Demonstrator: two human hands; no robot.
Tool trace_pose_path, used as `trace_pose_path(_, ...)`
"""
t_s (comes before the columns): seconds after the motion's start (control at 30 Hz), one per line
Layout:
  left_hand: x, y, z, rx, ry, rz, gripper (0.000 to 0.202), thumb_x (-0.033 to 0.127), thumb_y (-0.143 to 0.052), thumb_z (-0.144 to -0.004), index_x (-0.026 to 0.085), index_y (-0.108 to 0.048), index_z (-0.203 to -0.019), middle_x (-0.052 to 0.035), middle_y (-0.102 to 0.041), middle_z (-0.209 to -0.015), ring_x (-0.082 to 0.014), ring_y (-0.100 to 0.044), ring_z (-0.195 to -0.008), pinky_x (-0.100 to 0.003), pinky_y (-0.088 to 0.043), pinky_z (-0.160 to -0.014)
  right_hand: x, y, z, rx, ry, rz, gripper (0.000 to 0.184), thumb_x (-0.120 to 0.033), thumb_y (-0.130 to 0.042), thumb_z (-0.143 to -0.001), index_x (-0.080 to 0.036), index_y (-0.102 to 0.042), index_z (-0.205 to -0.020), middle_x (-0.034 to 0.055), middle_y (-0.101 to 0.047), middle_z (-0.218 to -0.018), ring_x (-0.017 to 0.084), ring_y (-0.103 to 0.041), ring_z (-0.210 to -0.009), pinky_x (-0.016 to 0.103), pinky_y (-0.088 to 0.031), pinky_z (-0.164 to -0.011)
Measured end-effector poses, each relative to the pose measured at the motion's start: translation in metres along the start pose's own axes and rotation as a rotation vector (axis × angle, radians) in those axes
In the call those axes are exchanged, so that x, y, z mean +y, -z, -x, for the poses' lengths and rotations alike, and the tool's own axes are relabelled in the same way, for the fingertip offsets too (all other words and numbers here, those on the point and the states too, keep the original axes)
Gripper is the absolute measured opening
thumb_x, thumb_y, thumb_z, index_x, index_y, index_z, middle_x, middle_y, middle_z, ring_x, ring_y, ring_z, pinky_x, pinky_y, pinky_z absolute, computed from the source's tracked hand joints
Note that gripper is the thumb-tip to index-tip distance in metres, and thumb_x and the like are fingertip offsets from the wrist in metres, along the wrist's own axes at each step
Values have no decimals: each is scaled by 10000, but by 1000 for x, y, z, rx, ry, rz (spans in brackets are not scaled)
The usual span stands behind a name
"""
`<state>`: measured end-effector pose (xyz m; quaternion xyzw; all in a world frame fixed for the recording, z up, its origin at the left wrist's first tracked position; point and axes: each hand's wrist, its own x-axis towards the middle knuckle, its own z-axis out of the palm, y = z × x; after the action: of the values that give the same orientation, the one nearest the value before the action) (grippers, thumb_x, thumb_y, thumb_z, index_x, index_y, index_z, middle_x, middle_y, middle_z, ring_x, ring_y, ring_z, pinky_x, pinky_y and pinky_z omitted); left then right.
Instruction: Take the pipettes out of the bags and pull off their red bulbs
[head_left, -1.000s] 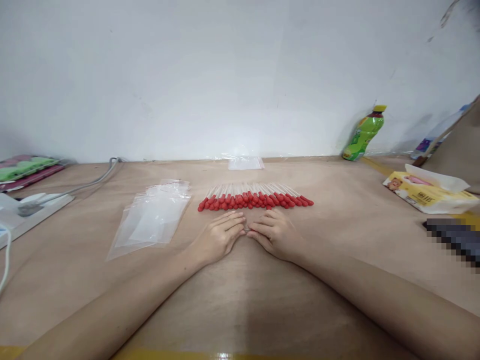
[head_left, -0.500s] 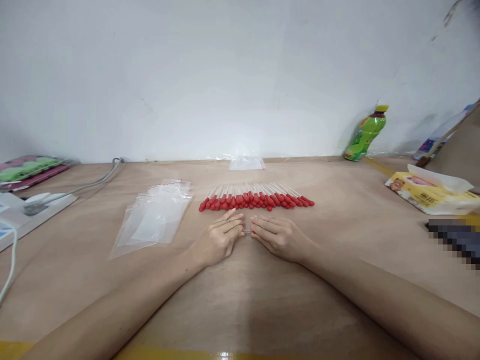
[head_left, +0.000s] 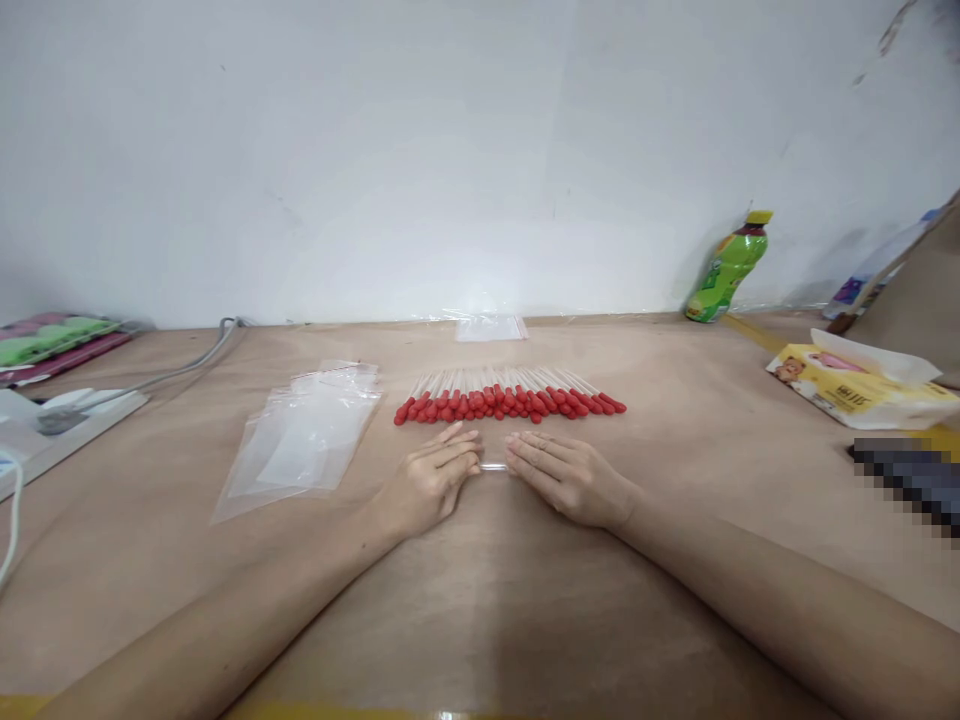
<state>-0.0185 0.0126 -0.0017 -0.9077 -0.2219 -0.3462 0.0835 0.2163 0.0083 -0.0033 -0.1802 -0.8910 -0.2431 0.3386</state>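
My left hand (head_left: 431,482) and my right hand (head_left: 568,477) rest low over the table, fingers closed and facing each other. Between their fingertips runs a thin clear tube (head_left: 493,467), one end in each hand. It looks like the stem of a dropper; both ends are hidden by my fingers. Just beyond my hands lies a row of droppers (head_left: 510,401), red bulbs toward me and clear stems pointing to the wall. Left of my left hand is a fanned stack of clear zip bags (head_left: 304,435).
Another clear bag (head_left: 491,328) lies by the wall. A green drink bottle (head_left: 727,270) leans there on the right. A yellow tissue pack (head_left: 855,385) and a blurred dark object (head_left: 911,480) are at right. A power strip (head_left: 90,415) with cables stands at left.
My hands have drawn slightly apart, so more of the clear tube shows between them. The view has shifted a little; the dropper row and bags lie as before.
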Motion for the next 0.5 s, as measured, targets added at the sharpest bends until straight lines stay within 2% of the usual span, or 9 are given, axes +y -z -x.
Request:
trace_pose_path(0.1,-2,7,4,15,111,-47,149,142,-459,-857,154,-581,-941,-61,-651,-962,-174,-594,-977,-372,-473,-917,5,2,3,39,-155,26,172,-182,-492,-849,-191,-644,-930,56,-679,-937,177,-625,-869,326,-524,-764)
trace_pose_path(0.23,-6,19,3,-49,296,-131,165,217,-439,-876,171,-595,-906,-45,-619,-871,-142,-597,-781,-269,-501,-708,3,-3,1,-28,-361,-5,155,-266,-510,-846,-213,-632,-926,34,-646,-761,124,-584,-646,239,-448,-567)
trace_pose_path(0.37,-26,41,-1,-15,490,-285,265,231,-353,-886,164,-575,-1014,-54,-575,-830,-158,-576,-754,-271,-470,-685,-2,-14,-4,-37,-551,-225,127,-255,-492,-846,-187,-551,-936,29,-613,-785,120,-579,-671,225,-442,-586)
trace_pose_path(0.43,-40,54,-1,-61,635,-390,315,221,-334,-863,149,-555,-1075,-71,-582,-866,-177,-584,-765,-281,-462,-674,-3,-17,-5,-13,-638,-307,72,-223,-486,-830,-189,-515,-887,24,-596,-786,122,-569,-664,232,-442,-576)
trace_pose_path(0.5,-52,66,0,-177,770,-452,353,216,-339,-826,136,-538,-1107,-71,-612,-837,-197,-593,-754,-293,-453,-656,-4,-18,-6,-14,-683,-340,50,-182,-462,-812,-190,-502,-842,19,-572,-761,117,-546,-622,231,-431,-546)
